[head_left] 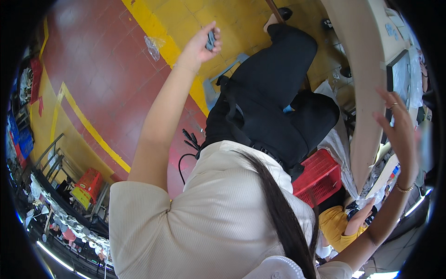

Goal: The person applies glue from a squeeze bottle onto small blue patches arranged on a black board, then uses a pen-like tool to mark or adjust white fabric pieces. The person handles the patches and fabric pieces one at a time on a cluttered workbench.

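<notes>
Two hands are showing. The left hand (pixel 200 45), well up and left of the red lattice crate (pixel 318 179), is gripping one small grey piece (pixel 211 41) in curled fingers. The right hand (pixel 402 128), up and right of the crate, is standing open with its fingers spread. One co-worker in a yellow shirt (pixel 338 228) is appearing just below and right of the crate.

The crate is showing slotted plastic sides. One surface (pixel 360 69), above and right of it, is presenting a smooth beige edge. One clear plastic film (pixel 153 48), far up and left of it, is lying crumpled on the tiled floor (pixel 100 69).

Fingers are covering part of the grey piece, which is possibly rigid; its exact shape is escaping inspection. Dark clothing (pixel 265 93) is hiding part of the crate, and the lens rim is cutting off the surface.
</notes>
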A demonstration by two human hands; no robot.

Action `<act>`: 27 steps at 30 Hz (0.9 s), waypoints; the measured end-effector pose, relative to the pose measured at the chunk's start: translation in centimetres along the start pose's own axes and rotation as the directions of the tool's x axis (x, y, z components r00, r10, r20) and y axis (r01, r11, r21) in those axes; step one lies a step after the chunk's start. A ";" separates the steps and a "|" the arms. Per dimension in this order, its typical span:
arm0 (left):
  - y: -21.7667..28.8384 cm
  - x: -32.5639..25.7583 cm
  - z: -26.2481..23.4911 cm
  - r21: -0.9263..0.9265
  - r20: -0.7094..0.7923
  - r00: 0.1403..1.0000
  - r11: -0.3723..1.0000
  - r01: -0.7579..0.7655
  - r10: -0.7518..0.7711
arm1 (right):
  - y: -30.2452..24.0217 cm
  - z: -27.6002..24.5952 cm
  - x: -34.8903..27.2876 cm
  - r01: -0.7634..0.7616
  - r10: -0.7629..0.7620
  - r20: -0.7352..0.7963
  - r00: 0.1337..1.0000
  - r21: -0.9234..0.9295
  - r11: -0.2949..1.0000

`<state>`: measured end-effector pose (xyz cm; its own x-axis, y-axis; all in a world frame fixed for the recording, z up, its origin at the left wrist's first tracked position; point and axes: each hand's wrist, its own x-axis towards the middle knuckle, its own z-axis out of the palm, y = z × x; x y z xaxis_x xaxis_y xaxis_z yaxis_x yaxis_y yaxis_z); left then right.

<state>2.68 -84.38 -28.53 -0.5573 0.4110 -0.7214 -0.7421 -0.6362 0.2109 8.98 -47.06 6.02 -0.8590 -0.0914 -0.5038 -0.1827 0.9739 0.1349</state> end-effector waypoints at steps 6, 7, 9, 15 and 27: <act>-2.4 1.9 3.9 0.003 0.036 0.994 0.995 0.102 -0.102 | 0.2 2.5 3.3 0.052 -0.087 0.116 0.989 0.273 0.961; -2.6 2.3 4.9 0.014 0.032 0.993 0.994 0.110 -0.110 | 0.6 3.6 4.3 0.069 -0.109 0.114 0.987 0.311 0.948; -3.0 3.1 6.9 0.166 0.000 0.996 0.982 0.092 -0.093 | 1.2 5.3 7.1 -0.001 -0.088 0.195 0.977 0.413 0.911; -5.9 6.3 9.2 0.777 -0.111 0.971 0.628 -0.047 0.210 | 5.3 17.8 18.5 0.099 -0.210 0.233 0.949 0.411 0.906; -5.7 2.5 9.3 0.975 -0.217 0.664 0.124 0.184 0.715 | 2.3 39.4 35.0 -0.622 0.032 0.626 0.780 0.768 0.152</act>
<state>2.06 -73.61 -25.40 -0.8206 -0.3234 -0.4713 -0.5577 0.6333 0.5365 -2.63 -39.84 -44.90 -0.3762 0.0900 -0.9221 0.8742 0.3642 -0.3211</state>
